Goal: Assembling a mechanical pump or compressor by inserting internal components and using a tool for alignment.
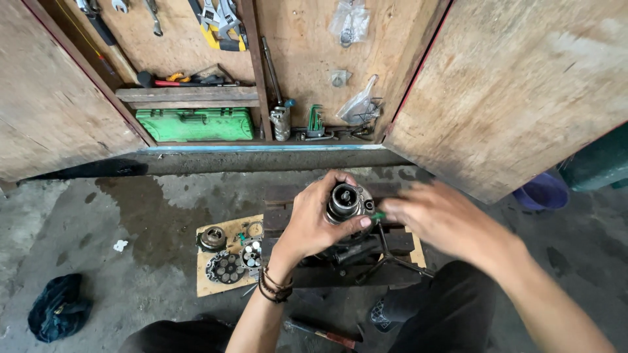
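Observation:
My left hand (313,216) grips a round metal machine part (345,200) with a central shaft, held upright over a dark wooden block (281,216). My right hand (439,219) is blurred beside it on the right, its fingertips pinching a small green piece (378,215) against the part's rim. A black cross-shaped wrench (386,258) lies on the block under the hands.
A cardboard sheet (212,282) at the left carries several round metal components (224,267). An open wooden cabinet holds a green toolbox (195,124), wrenches and hex keys. A dark rag (59,307) lies on the concrete floor. A screwdriver (324,333) lies by my knee; a purple bowl (541,191) sits right.

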